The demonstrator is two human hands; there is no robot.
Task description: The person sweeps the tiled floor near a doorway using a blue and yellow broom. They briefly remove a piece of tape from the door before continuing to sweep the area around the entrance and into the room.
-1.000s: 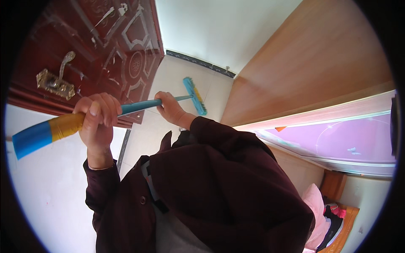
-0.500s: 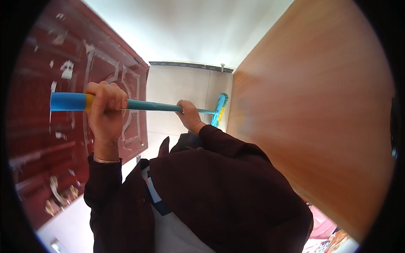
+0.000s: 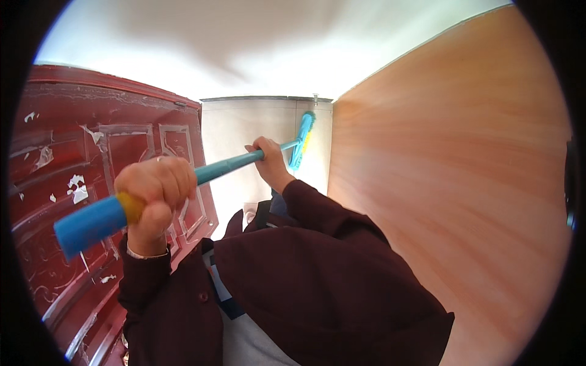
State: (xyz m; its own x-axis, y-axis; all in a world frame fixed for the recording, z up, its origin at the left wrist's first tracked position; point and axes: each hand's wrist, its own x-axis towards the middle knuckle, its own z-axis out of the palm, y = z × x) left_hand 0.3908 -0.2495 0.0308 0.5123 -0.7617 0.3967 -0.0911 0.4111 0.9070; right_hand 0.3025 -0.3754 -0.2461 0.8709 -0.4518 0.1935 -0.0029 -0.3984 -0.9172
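Note:
A broom with a long teal handle (image 3: 229,165) slants from the lower left up to its head on the floor. My left hand (image 3: 157,195) is wrapped round the upper end, just beside a yellow ring and the blue end grip (image 3: 91,226). Farther down the handle, my right hand (image 3: 268,161) is closed round it. The broom head (image 3: 301,141) is light blue with yellow and green bristles. It lies on the pale tiles close to the wooden panel, below the far wall.
On the left stands a dark red panelled door (image 3: 67,165) with torn white scraps on it. A tall light-brown wooden panel (image 3: 439,171) bounds the right. Pale floor tiles (image 3: 244,122) run to a white wall (image 3: 244,49), where a small metal doorstop (image 3: 315,99) stands.
The broom's blue end has dropped lower and nearer, tilting the handle. Its head has shifted left and toward the far wall. Both hands keep their hold, and the view has turned.

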